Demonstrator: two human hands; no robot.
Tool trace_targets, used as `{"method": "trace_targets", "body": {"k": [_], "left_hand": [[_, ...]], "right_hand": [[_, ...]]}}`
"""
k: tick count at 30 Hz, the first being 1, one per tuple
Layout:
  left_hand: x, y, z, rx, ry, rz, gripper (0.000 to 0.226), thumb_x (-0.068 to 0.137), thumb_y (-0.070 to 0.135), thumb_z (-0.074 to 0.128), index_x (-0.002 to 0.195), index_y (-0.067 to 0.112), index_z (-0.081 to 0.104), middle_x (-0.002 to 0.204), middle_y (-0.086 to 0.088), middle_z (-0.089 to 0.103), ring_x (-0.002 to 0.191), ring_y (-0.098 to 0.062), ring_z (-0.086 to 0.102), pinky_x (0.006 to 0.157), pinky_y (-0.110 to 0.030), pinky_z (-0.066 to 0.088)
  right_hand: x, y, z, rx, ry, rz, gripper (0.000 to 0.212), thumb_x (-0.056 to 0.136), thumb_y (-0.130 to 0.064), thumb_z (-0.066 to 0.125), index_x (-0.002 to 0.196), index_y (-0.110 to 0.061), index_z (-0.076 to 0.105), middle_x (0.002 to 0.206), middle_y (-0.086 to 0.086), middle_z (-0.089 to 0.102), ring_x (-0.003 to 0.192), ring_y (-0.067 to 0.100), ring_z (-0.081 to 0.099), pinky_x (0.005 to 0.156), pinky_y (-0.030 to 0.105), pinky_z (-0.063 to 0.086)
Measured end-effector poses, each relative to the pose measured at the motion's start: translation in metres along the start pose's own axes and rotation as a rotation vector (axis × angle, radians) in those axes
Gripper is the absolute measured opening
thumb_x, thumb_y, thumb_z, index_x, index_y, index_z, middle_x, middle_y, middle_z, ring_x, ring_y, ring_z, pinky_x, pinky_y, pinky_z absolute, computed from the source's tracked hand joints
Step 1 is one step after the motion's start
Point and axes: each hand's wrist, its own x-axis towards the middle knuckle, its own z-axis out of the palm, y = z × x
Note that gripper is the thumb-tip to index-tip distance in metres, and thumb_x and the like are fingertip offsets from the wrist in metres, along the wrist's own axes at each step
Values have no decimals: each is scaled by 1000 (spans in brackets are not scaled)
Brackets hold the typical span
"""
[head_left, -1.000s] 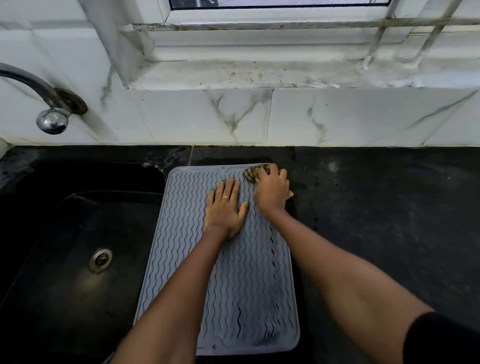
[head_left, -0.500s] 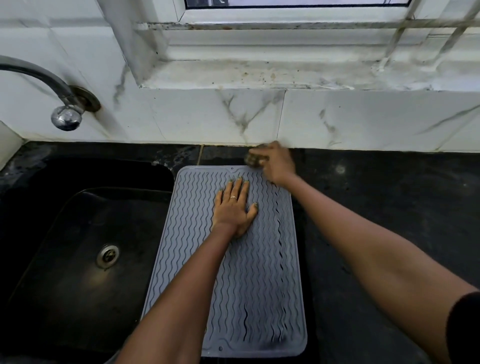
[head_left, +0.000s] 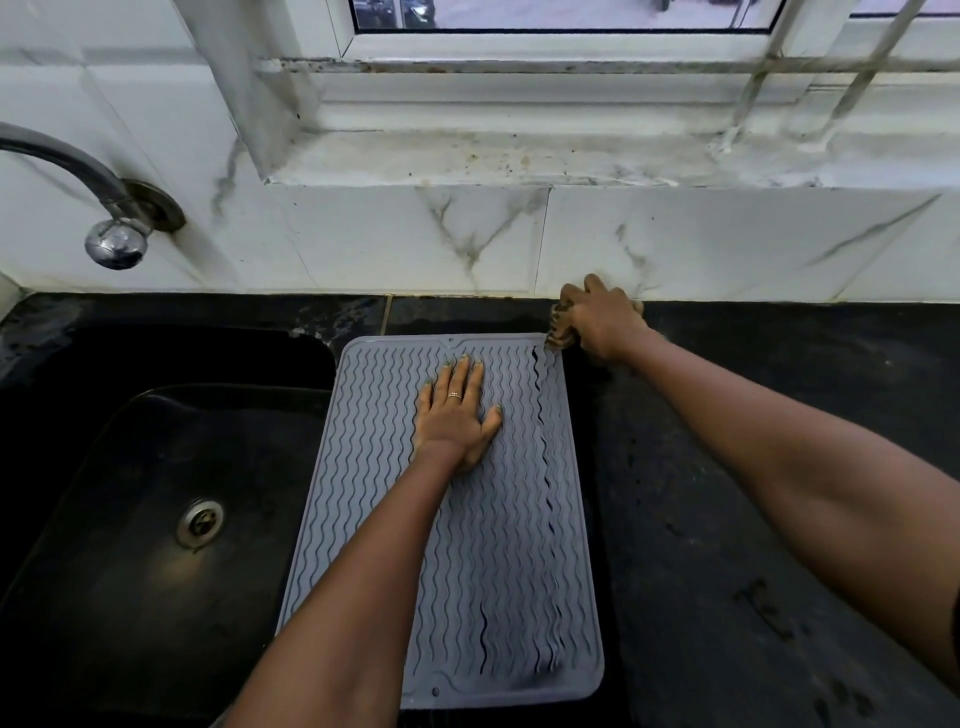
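A grey ribbed rubber drying mat (head_left: 498, 571) lies on the black countertop (head_left: 753, 519), right of the sink. My left hand (head_left: 454, 415) rests flat on the mat's upper middle, fingers straight, a ring on one finger. My right hand (head_left: 602, 317) grips a brown, dark-patterned scrub pad (head_left: 560, 325) at the mat's far right corner, close to the wall tiles. Most of the pad is hidden under the fingers.
A black sink (head_left: 156, 493) with a metal drain (head_left: 200, 521) lies to the left. A chrome tap (head_left: 111, 218) juts from the white marble-tiled wall (head_left: 467, 234). A stained window sill (head_left: 519, 156) runs above, with window bars at the right.
My right hand has moved the pad from the mat's top edge, rightward to the mat's far right corner by the wall. My left hand stays flat on the mat.
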Motion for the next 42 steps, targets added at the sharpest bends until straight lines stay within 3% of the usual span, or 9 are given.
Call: {"method": "trace_targets", "body": {"k": [4, 9, 14, 19, 21, 26, 36, 39, 42], "left_hand": [[0, 0, 0, 16, 2, -6, 68, 98, 52, 23, 153, 25, -8, 162, 1, -11, 149, -19, -12, 118, -40, -9], [0, 0, -1, 11, -2, 0, 68, 98, 52, 24, 153, 25, -7, 162, 1, -10, 149, -19, -11, 119, -40, -8], [-2, -1, -3, 12, -16, 12, 69, 98, 52, 23, 153, 24, -8, 162, 0, -11, 149, -20, -12, 119, -41, -8], [-1, 2, -2, 20, -31, 2, 69, 98, 52, 23, 153, 24, -8, 162, 0, -12, 149, -20, -13, 118, -42, -9], [-1, 3, -4, 24, -29, -9, 69, 98, 52, 23, 153, 24, -7, 162, -1, -11, 149, -21, -12, 118, -42, -8], [-3, 4, -6, 33, -46, -12, 68, 98, 52, 23, 153, 24, -7, 162, 0, -11, 149, -21, -12, 119, -42, -7], [0, -1, -1, 22, -1, 5, 67, 98, 52, 23, 153, 25, -5, 162, -1, -9, 149, -21, -11, 119, -42, -8], [0, -1, 0, 26, 8, 20, 67, 99, 52, 22, 153, 25, -5, 162, -2, -9, 149, -21, -11, 119, -42, -8], [-1, 0, -1, 26, 2, 26, 67, 98, 52, 21, 153, 24, -6, 162, -2, -9, 149, -22, -11, 119, -42, -8]], "right_hand": [[12, -30, -1, 190, 133, 44, 43, 82, -6, 61, 121, -24, 62, 127, 9, 45, 117, 33, 37, 87, 51, 47], [9, -42, 19, 193, -52, 19, 47, 84, 0, 55, 127, -16, 57, 135, 10, 41, 123, 34, 35, 91, 54, 45], [12, -20, -2, 380, -215, 188, 37, 84, -12, 61, 119, -22, 58, 128, 10, 41, 113, 36, 45, 88, 46, 48], [-20, -48, -9, 583, 104, 392, 37, 90, -9, 54, 121, -27, 60, 122, 10, 46, 115, 32, 43, 90, 44, 45], [-53, -80, 9, 613, 129, 439, 31, 88, -12, 58, 113, -29, 64, 121, 9, 49, 112, 30, 45, 88, 44, 47], [-83, -117, 44, 482, 314, 427, 27, 87, -7, 52, 112, -11, 64, 116, 13, 53, 101, 32, 44, 82, 41, 45], [8, -85, 41, 432, 341, 471, 30, 90, -4, 49, 118, -10, 58, 128, 12, 49, 112, 33, 43, 88, 37, 42], [14, -77, 29, 558, 334, 511, 23, 92, -8, 51, 112, -11, 61, 126, 12, 50, 109, 29, 44, 86, 33, 44], [-10, -88, 14, 673, 508, 616, 21, 89, -12, 56, 108, -14, 64, 116, 8, 54, 104, 24, 49, 80, 31, 49]]}}
